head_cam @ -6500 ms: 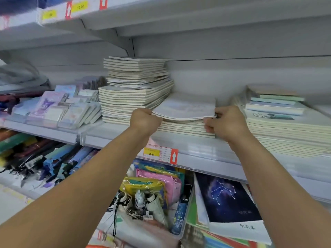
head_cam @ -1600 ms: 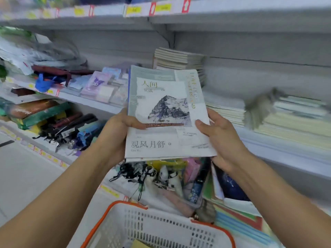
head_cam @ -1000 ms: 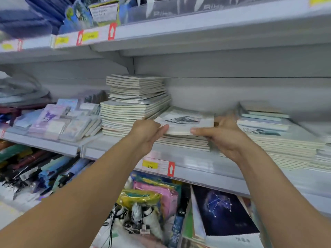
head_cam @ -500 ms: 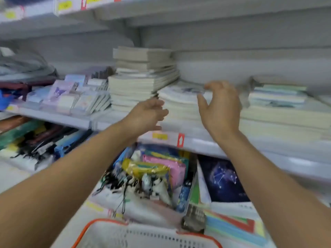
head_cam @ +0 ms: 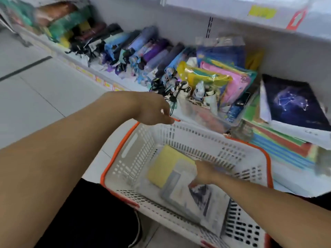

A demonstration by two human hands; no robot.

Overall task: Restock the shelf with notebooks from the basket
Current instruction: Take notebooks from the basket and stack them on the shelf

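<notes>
both hands low: right hand [head_cam: 203, 173] grip on notebook [head_cam: 186, 192] in basket [head_cam: 136, 149], closure unclear; left hand [head_cam: 154, 111] loosely curled.

The basket [head_cam: 143, 145] was of matt white plastic, its walls pierced with slots, and its rim was smooth orange plastic. In it lay paper notebooks: a yellow notebook [head_cam: 163, 165] with a plain matt cover, and a grey-and-white notebook [head_cam: 193, 199] whose printed cover showed a faint sheen. On the lower shelf the folded umbrellas [head_cam: 143, 49] looked to be of thin woven cloth, some slightly shiny. The zip pouches [head_cam: 223, 77] beside them were glossy clear and coloured plastic that caught the light. The dark constellation notebook [head_cam: 293, 102] had a smooth printed paper cover. The shelf edge [head_cam: 223, 9] was smooth white painted metal, and the floor [head_cam: 35, 97] was smooth pale tile.
</notes>
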